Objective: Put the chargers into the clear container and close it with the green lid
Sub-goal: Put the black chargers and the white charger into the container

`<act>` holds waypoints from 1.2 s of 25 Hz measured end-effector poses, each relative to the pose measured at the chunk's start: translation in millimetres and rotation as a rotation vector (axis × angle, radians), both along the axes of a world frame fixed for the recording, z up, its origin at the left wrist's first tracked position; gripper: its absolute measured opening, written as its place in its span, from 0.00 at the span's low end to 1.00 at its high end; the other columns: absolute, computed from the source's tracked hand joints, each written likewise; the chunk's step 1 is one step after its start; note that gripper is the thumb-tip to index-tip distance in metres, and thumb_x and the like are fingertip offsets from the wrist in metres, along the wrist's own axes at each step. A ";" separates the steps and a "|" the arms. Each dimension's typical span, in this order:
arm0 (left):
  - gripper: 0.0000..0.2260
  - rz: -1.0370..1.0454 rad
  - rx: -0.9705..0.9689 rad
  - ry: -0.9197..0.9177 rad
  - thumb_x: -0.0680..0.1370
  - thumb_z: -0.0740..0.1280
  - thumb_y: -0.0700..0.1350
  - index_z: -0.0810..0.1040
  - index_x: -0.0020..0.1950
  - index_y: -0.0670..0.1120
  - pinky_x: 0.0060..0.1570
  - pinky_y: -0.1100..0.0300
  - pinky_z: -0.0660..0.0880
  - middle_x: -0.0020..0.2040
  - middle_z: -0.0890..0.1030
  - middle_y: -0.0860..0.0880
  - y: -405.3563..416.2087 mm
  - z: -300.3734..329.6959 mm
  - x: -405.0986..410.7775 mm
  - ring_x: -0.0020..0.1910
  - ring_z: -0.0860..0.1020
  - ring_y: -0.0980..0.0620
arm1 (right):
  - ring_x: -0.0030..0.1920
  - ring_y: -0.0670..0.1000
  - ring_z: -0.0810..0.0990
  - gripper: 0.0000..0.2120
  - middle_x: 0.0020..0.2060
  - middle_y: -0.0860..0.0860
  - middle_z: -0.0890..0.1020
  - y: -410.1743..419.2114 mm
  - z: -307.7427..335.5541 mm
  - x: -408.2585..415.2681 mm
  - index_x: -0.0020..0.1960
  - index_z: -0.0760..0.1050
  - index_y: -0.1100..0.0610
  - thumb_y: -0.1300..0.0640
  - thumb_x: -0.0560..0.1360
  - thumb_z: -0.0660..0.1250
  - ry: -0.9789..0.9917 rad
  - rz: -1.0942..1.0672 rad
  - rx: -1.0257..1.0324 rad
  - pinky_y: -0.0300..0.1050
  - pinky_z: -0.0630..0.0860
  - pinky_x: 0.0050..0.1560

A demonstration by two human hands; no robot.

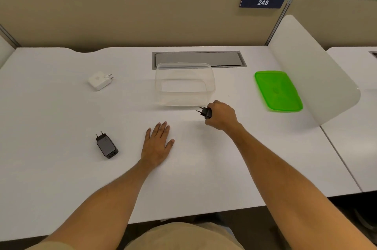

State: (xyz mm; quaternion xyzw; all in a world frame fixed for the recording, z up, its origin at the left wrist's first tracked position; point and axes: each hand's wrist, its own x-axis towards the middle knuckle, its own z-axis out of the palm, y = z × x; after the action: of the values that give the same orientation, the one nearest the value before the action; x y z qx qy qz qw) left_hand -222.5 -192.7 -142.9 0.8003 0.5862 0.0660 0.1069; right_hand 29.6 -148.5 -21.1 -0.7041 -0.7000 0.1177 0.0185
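The clear container [184,84] stands open and holds nothing at the middle of the white desk. The green lid [278,91] lies flat to its right. My right hand [221,115] is shut on a small black charger [205,112], its prongs pointing left, just in front of the container's near right corner. My left hand [158,143] rests flat on the desk, fingers apart, holding nothing. A second black charger [107,145] lies to the left of that hand. A white charger [100,80] lies at the far left.
A grey cable hatch [224,59] is set into the white desk [61,178] behind the container. A white curved divider [312,70] stands right of the lid. A beige partition with a "248" sign [262,2] closes the back.
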 end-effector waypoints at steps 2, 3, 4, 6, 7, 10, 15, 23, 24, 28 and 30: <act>0.31 0.001 0.002 0.003 0.78 0.43 0.60 0.56 0.77 0.46 0.75 0.48 0.47 0.78 0.56 0.49 0.1 -0.9 -0.2 0.77 0.51 0.51 | 0.44 0.55 0.77 0.13 0.48 0.51 0.78 16.5 11.7 -13.2 0.49 0.76 0.57 0.52 0.67 0.68 0.021 0.029 0.046 0.45 0.70 0.39; 0.31 0.003 0.000 0.005 0.78 0.43 0.60 0.56 0.77 0.46 0.75 0.48 0.46 0.78 0.55 0.49 0.6 -1.4 -1.0 0.77 0.51 0.51 | 0.44 0.55 0.77 0.13 0.48 0.51 0.78 25.2 17.3 -20.4 0.49 0.76 0.56 0.52 0.67 0.69 0.029 0.047 0.067 0.45 0.70 0.39; 0.31 0.004 -0.005 0.006 0.78 0.43 0.60 0.55 0.77 0.46 0.75 0.48 0.46 0.78 0.55 0.50 0.8 -1.7 -1.3 0.77 0.51 0.51 | 0.44 0.55 0.78 0.13 0.48 0.51 0.78 33.3 22.7 -27.1 0.49 0.77 0.56 0.52 0.67 0.69 0.035 0.063 0.090 0.44 0.70 0.39; 0.31 0.005 -0.010 0.008 0.78 0.42 0.60 0.53 0.77 0.47 0.75 0.49 0.44 0.78 0.54 0.50 1.1 -2.2 -1.6 0.77 0.49 0.52 | 0.45 0.55 0.78 0.14 0.47 0.51 0.78 49.7 32.6 -40.2 0.50 0.77 0.56 0.51 0.67 0.69 0.037 0.085 0.137 0.44 0.70 0.39; 0.31 0.007 -0.012 0.007 0.78 0.42 0.60 0.53 0.77 0.47 0.75 0.49 0.44 0.79 0.53 0.51 1.3 -2.4 -1.4 0.77 0.49 0.52 | 0.45 0.55 0.78 0.14 0.47 0.52 0.78 57.8 36.7 -46.0 0.50 0.77 0.56 0.51 0.67 0.69 0.034 0.091 0.159 0.44 0.70 0.38; 0.30 0.012 -0.007 -0.010 0.78 0.43 0.60 0.54 0.77 0.48 0.75 0.50 0.43 0.78 0.54 0.51 2.1 -0.8 -1.3 0.77 0.50 0.52 | 0.46 0.56 0.78 0.13 0.48 0.53 0.78 81.8 43.8 -60.4 0.49 0.77 0.57 0.52 0.68 0.69 0.019 0.084 0.185 0.45 0.69 0.38; 0.29 0.018 0.006 -0.041 0.78 0.47 0.59 0.58 0.77 0.48 0.75 0.51 0.43 0.78 0.56 0.52 2.6 2.5 -1.7 0.77 0.51 0.53 | 0.50 0.58 0.78 0.13 0.51 0.55 0.78 115.2 39.2 -76.2 0.52 0.77 0.58 0.54 0.69 0.69 -0.017 0.055 0.146 0.46 0.68 0.40; 0.27 0.038 0.016 -0.068 0.79 0.52 0.58 0.61 0.76 0.48 0.73 0.49 0.46 0.77 0.59 0.52 1.0 2.7 0.0 0.76 0.54 0.53 | 0.46 0.57 0.77 0.14 0.51 0.55 0.78 147.2 17.9 -91.0 0.55 0.77 0.58 0.54 0.71 0.70 -0.049 0.065 0.025 0.46 0.70 0.40; 0.27 0.041 0.017 -0.072 0.79 0.52 0.58 0.61 0.75 0.48 0.73 0.49 0.47 0.77 0.59 0.52 2.1 3.2 -0.1 0.76 0.54 0.53 | 0.44 0.56 0.76 0.14 0.50 0.55 0.79 150.9 16.0 -92.6 0.55 0.77 0.59 0.55 0.70 0.70 -0.054 0.068 -0.001 0.45 0.70 0.39; 0.27 0.049 0.021 -0.084 0.79 0.53 0.57 0.61 0.75 0.48 0.74 0.49 0.47 0.77 0.59 0.52 3.5 3.6 0.2 0.76 0.53 0.53 | 0.41 0.56 0.74 0.16 0.47 0.55 0.80 162.9 8.1 -93.8 0.55 0.75 0.59 0.56 0.69 0.70 -0.095 0.069 -0.118 0.45 0.70 0.39; 0.27 0.048 0.024 -0.083 0.79 0.54 0.57 0.62 0.75 0.47 0.73 0.49 0.47 0.77 0.59 0.52 3.4 4.1 0.6 0.76 0.54 0.53 | 0.41 0.57 0.74 0.15 0.43 0.54 0.77 166.1 6.5 -91.3 0.54 0.74 0.58 0.58 0.68 0.70 -0.125 0.065 -0.170 0.44 0.71 0.39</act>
State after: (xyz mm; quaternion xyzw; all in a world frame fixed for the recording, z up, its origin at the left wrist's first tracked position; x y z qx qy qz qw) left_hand -222.0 -189.2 -138.8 0.7839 0.5994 0.1087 0.1202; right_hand -61.7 17.6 -14.6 -0.6861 -0.7097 0.1333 -0.0889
